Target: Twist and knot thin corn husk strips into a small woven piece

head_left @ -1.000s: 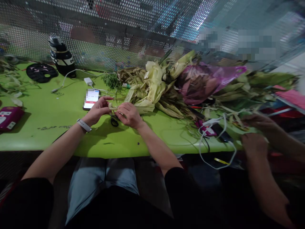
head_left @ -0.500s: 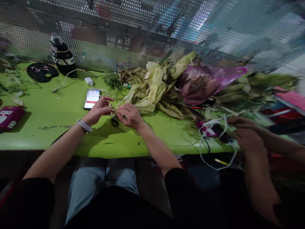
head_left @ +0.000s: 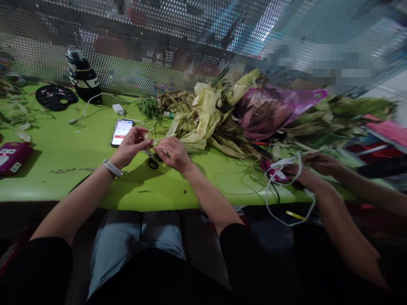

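Observation:
My left hand [head_left: 131,146] and my right hand [head_left: 173,153] meet over the green table [head_left: 63,169], both pinched on a narrow pale strip of corn husk [head_left: 151,143] held between them. My left wrist carries a white watch band. Just behind my hands lies a big heap of pale and brown corn husks [head_left: 203,118]. A pair of small scissors [head_left: 153,162] lies on the table under my hands. A phone [head_left: 121,131] with a lit screen rests just left of my left hand.
A co-worker's two hands [head_left: 310,167] work at the right among white cables [head_left: 288,186] and green husks. A pink plastic bag [head_left: 273,108] lies on the heap. A black bottle [head_left: 83,76], a black disc [head_left: 55,95], a charger [head_left: 118,108] and a magenta device [head_left: 11,156] sit left. Perforated metal screen behind.
My hands stay on the husk strip, shifting only slightly. The co-worker's hands at the right have moved left and up toward the cables.

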The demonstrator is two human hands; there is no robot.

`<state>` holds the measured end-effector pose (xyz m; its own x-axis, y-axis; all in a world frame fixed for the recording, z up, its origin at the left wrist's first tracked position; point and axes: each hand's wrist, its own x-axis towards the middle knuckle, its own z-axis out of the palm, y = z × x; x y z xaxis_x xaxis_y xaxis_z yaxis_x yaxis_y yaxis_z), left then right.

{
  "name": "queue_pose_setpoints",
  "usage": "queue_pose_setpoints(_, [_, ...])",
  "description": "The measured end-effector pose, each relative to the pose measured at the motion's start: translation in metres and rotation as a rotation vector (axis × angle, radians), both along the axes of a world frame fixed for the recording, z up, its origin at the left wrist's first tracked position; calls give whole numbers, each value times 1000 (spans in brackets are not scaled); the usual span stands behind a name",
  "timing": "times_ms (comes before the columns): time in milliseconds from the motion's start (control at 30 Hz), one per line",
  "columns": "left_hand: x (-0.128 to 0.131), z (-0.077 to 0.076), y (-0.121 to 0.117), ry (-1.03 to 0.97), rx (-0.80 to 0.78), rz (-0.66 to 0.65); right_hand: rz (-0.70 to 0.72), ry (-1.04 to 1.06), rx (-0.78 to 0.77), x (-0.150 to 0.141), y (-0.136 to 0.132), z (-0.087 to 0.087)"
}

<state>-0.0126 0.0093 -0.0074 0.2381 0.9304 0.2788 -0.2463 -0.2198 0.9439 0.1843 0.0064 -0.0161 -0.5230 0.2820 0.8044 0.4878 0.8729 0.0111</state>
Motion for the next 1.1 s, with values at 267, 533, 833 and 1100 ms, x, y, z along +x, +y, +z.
queue_pose_setpoints(267, [1, -1, 1, 102, 169, 68, -114, 0, 25, 1, 3, -5])
queue_pose_setpoints(533, [4, 4, -8, 79, 203, 0, -183, 71, -104, 0, -1, -4])
queue_pose_setpoints(833, [4, 2, -9, 182, 220, -60, -259, 112, 59, -1, -2, -3])
queue_pose_setpoints(1100, [7, 1, -11, 236, 282, -79, -327, 112, 1, -8, -6, -7])
